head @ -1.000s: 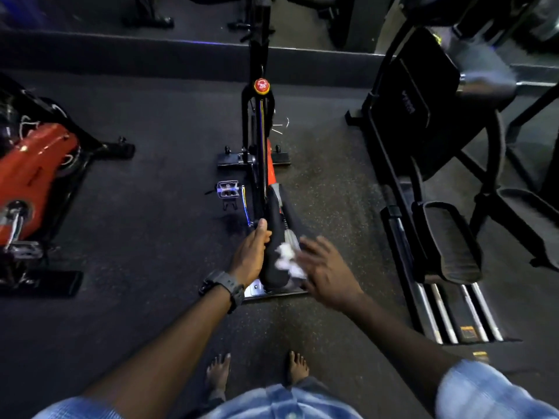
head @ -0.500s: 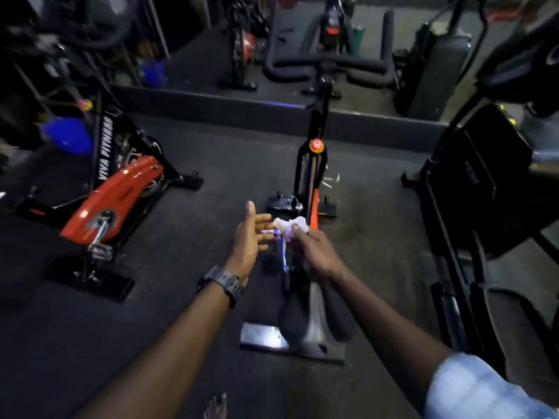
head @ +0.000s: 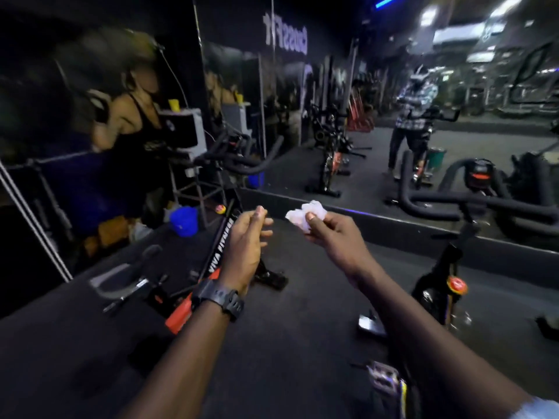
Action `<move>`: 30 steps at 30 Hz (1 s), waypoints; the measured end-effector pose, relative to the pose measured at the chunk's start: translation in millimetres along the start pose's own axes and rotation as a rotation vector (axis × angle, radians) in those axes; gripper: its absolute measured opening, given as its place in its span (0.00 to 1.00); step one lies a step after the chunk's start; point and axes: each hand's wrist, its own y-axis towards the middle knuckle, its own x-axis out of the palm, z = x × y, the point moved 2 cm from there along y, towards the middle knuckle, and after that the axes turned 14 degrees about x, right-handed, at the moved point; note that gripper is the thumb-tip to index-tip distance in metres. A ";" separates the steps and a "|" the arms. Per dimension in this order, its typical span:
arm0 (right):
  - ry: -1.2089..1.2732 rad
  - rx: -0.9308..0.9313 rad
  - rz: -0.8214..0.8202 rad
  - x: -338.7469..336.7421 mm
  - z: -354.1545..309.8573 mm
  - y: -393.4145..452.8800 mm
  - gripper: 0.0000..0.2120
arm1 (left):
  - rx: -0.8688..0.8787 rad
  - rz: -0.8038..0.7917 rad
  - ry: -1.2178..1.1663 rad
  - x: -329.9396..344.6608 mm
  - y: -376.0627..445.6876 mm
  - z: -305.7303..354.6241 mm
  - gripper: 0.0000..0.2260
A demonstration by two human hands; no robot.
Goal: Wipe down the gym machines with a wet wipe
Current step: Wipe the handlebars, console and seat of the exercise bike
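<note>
My right hand [head: 328, 234] pinches a crumpled white wet wipe [head: 305, 215] and holds it up in the air at chest height. My left hand [head: 246, 238] hovers a short way to the left of it, fingers relaxed and holding nothing, with a black watch on the wrist. Both hands are raised clear of any machine. A spin bike with black padded handlebars [head: 472, 204] and a red knob [head: 457, 285] stands at the right, below my right arm. A second spin bike [head: 211, 261] with an orange-red guard stands at the left, behind my left hand.
A wall mirror [head: 378, 122] runs across the back and reflects me and more bikes. A black raised ledge [head: 393, 228] lies under it. A blue bucket [head: 184, 220] and a stand with a box sit at the left. Dark rubber floor [head: 90, 343] spreads in front.
My view has swung up from the bike saddle to the mirror. Both hands left the saddle and rose into the air; the right still holds the wipe, and the hands have drawn apart.
</note>
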 end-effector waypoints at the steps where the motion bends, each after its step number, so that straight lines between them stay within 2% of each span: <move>1: 0.019 -0.015 -0.010 14.8 -12.4 17.3 0.26 | 0.023 0.012 0.006 -16.7 21.4 2.3 0.14; 4: 0.035 -0.054 -0.023 54.5 -33.0 69.4 0.28 | 0.088 0.064 0.017 -57.8 75.0 8.8 0.10; 10: 0.057 -0.045 -0.080 114.9 -45.6 169.0 0.22 | 0.127 0.152 0.012 -105.1 163.2 -22.9 0.11; 16: 0.102 -0.045 -0.071 136.8 -26.7 293.9 0.17 | 0.138 0.161 0.047 -110.5 262.7 -82.6 0.11; 25: 0.045 -0.007 -0.024 161.4 -13.0 495.6 0.22 | 0.111 0.171 0.037 -90.3 437.5 -169.2 0.13; 30: -0.182 -0.038 0.021 185.2 0.7 579.5 0.18 | 0.076 0.199 0.024 -105.2 523.0 -236.7 0.13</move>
